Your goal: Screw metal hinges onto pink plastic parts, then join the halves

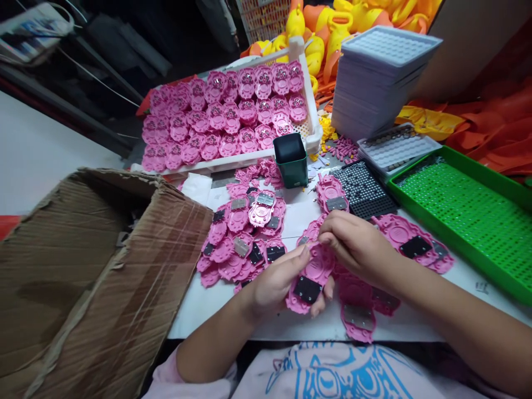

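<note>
My left hand [274, 282] is closed around a pink plastic casing [319, 265] with a scalloped edge and a black battery cover at its lower end. Over the upper edge of that casing, my right hand [351, 238] is pinched; whatever is between its fingertips is too small or hidden to name. Left of my hands lies a heap of similar pink casings [239, 220], with black or silver covers. More pink casings [401, 230] spread out beneath and beyond my right forearm.
A cardboard box [166, 244] stands at the left. Behind are a white crate [315, 124] of pink pieces and a dark green cup [293, 173]. On the right are a black grid tray [368, 191], a green tray [469, 221], and a tall stack of white trays [368, 88].
</note>
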`<state>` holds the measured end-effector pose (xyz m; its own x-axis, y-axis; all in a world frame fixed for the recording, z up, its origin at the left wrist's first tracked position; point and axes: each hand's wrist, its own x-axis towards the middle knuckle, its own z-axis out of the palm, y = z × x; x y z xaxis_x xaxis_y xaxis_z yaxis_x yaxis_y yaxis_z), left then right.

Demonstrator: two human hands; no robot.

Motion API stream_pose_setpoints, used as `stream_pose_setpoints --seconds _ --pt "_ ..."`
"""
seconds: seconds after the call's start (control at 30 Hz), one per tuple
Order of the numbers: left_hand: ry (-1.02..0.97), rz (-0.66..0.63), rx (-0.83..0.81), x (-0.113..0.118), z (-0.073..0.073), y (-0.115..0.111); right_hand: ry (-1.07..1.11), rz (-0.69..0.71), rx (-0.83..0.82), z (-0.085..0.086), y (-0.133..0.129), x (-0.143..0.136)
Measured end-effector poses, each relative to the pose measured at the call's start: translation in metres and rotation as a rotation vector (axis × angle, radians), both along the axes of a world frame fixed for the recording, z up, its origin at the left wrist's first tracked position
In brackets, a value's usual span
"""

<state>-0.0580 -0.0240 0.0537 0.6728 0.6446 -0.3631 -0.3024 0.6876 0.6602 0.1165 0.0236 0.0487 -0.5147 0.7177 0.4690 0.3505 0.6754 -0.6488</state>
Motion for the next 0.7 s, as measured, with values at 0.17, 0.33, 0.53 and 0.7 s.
stream_pose_setpoints --seconds 0.17,0.33,0.53,0.7 --pt "-0.084 -0.011 0.026 -0.002 -0.003 -0.001 0.06 0.012 -0.051 0.003 0.002 0.001" --pt "-0.045 -0.072 0.062 -0.004 -0.005 0.0 -0.008 0.02 0.039 0.001 0.003 0.002" --pt "-0.04 -0.072 0.078 -0.006 -0.006 0.0 -0.13 0.014 0.093 0.001 0.005 0.001" --pt "-0.001 -0.108 0.023 -0.01 0.002 -0.005 -0.103 0.01 0.157 0.006 0.003 -0.002"
